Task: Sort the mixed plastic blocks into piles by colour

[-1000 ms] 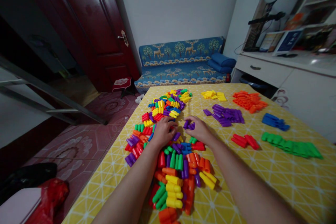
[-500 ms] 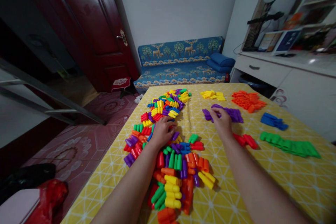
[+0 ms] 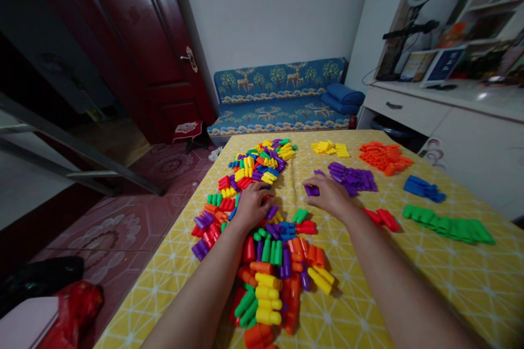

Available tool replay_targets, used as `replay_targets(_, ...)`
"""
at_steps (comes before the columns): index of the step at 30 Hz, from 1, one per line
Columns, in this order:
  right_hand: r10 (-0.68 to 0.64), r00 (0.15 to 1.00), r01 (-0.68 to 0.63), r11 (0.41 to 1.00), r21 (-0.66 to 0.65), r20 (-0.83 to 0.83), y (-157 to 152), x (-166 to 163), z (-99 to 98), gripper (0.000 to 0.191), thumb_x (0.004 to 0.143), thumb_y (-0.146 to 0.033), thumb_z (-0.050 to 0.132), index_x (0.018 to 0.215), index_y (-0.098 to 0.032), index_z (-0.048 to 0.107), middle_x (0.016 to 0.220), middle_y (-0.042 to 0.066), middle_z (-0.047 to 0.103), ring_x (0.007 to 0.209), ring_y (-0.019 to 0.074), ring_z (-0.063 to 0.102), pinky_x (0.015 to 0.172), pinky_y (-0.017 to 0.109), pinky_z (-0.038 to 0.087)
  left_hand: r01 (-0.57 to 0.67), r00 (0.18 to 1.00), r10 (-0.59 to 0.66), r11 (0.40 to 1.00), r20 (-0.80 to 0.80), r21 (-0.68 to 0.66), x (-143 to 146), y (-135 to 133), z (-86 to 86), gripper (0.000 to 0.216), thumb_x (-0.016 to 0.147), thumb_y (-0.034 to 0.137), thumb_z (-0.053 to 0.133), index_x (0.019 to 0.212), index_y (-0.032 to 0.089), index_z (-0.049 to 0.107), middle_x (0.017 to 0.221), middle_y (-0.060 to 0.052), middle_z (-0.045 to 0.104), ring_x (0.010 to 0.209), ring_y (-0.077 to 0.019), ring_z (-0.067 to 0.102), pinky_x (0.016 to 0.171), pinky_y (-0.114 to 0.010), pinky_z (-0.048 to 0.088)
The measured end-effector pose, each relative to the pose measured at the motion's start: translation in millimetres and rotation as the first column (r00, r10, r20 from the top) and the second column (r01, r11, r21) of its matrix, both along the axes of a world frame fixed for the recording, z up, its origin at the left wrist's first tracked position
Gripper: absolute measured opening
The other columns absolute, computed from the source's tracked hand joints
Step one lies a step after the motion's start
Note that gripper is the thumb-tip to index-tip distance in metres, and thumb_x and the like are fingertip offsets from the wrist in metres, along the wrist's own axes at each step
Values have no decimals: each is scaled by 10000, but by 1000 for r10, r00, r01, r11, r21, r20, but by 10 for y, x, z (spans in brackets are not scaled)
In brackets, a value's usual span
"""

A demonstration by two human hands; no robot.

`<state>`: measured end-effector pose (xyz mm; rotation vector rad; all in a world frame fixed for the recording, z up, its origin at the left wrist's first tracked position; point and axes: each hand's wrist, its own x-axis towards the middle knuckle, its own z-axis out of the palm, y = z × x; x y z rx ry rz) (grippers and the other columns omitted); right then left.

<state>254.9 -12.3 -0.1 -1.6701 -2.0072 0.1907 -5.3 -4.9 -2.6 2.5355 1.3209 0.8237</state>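
Observation:
My left hand (image 3: 252, 208) rests on the long heap of mixed-colour plastic toy blocks (image 3: 270, 278), its fingers curled down among them. What lies under those fingertips is hidden. To the right, my right hand (image 3: 329, 196) has thumb and fingers around a purple toy block (image 3: 311, 190), low over the tablecloth. Just beyond that hand sits a pile of purple blocks (image 3: 358, 179). Red blocks (image 3: 387, 220) lie beside my right wrist. A green pair (image 3: 300, 215) is on the cloth between my hands.
Sorted groups lie on the yellow patterned table (image 3: 364, 294): yellow blocks (image 3: 331, 149), orange blocks (image 3: 385, 158), blue blocks (image 3: 423, 188) and green blocks (image 3: 448, 224). Past the table stands a blue sofa (image 3: 278, 114). A white cabinet (image 3: 470, 142) is on the right.
My right hand has moved left and slightly toward me from the purple pile, with a purple block in its fingers. My left hand stays almost where it was.

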Motion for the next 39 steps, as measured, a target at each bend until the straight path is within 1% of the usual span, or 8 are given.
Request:
replay_targets(5, -56, 997, 58, 997, -44, 51, 9, -36, -16, 270, 741, -142, 660, 969, -256, 752, 1036, 41, 719, 988, 221, 635, 856, 313, 469, 9, 1000, -9, 1000, -4, -9, 1, -6, 14, 199, 855, 205, 605, 992, 188, 748, 1205, -105, 653, 1112, -247, 610, 956, -394, 501)
replay_targets(12, -242, 935, 185, 957, -225, -259, 113, 281, -83, 202, 758, -209, 631, 930, -196, 738, 780, 28, 736, 676, 171, 663, 609, 257, 477, -3, 1000, 3, 1000, -4, -13, 5, -5, 10, 194, 855, 212, 608, 988, 192, 748, 1203, -98, 651, 1113, -244, 607, 956, -388, 499)
replay_targets(17, -425, 902, 427, 904, 21, -81, 15, 341, 67, 136, 690, -283, 710, 804, -226, 758, 925, 78, 738, 828, 237, 665, 684, 313, 485, -5, 1000, 5, 1000, 0, -12, 1, -3, 2, 193, 855, 227, 614, 991, 199, 748, 1204, -94, 649, 1115, -245, 604, 956, -385, 497)
replay_targets(19, -407, 913, 406, 913, -47, -22, -37, 291, 166, 98, 671, -305, 720, 739, -248, 762, 826, 56, 741, 746, 223, 662, 612, 296, 461, 0, 1000, 0, 1000, 4, -7, -4, 7, -13, 195, 857, 232, 611, 993, 202, 747, 1205, -93, 648, 1116, -245, 603, 960, -388, 496)
replay_targets(23, -195, 979, 201, 923, -328, 52, -88, 194, 235, 27, 607, -260, 730, 585, -271, 741, 606, 3, 699, 584, 166, 633, 500, 239, 380, 7, 1000, -7, 1000, 7, 3, -12, 32, -45, 192, 857, 234, 605, 984, 212, 747, 1204, -87, 649, 1113, -244, 604, 962, -392, 495)
replay_targets(32, -336, 934, 354, 915, -191, 121, -4, 180, 16, 141, 768, -300, 638, 817, -263, 764, 846, 51, 755, 802, 221, 697, 605, 271, 425, 5, 1000, -5, 1000, -1, 1, -6, 16, -24, 201, 852, 219, 607, 996, 200, 747, 1203, -95, 651, 1112, -242, 604, 960, -390, 496)
replay_targets(36, -412, 900, 433, 884, -178, 145, -7, 118, 17, 299, 791, -333, 639, 1060, -235, 728, 942, 85, 750, 870, 245, 698, 647, 294, 457, -1, 1000, 1, 1000, -7, 0, -6, 14, -24, 202, 858, 226, 601, 998, 206, 746, 1202, -89, 651, 1115, -240, 604, 953, -385, 502)
replay_targets(39, -427, 898, 438, 891, -117, 106, -28, -15, 44, 309, 825, -326, 603, 1100, -226, 703, 964, 94, 751, 873, 239, 697, 662, 297, 464, 0, 1000, 0, 1000, -3, -4, -6, 7, -16, 194, 857, 226, 606, 989, 205, 747, 1202, -90, 649, 1112, -240, 604, 953, -384, 502)
